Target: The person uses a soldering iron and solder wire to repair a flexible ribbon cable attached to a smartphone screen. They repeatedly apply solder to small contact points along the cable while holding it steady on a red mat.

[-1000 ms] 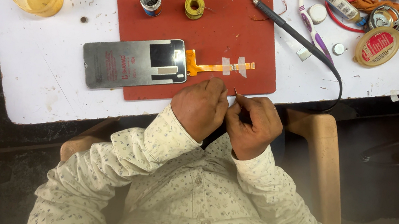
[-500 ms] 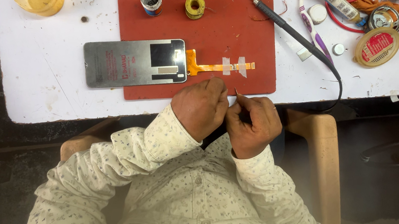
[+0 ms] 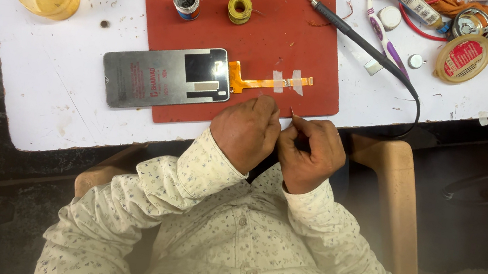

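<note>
Hands, left and right, touch at mat's near edge.

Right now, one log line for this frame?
left hand: meets right at red rubber mat's near edge | right hand: pinches thin pointed tool | grey metal-backed phone screen: untouched

Person seen from above, head camera. Both hands bare: left hand, right hand; no gloves, rings or watch visible. Long-sleeved button-front shirt, cream-white with a fine dark speckled print all over. Buttoned cuffs, left cuff just behind the left hand, right cuff just behind the right hand, same print as the sleeves. Front placket runs below the hands with small pale round buttons. Fabric creased along both sleeves.
</note>
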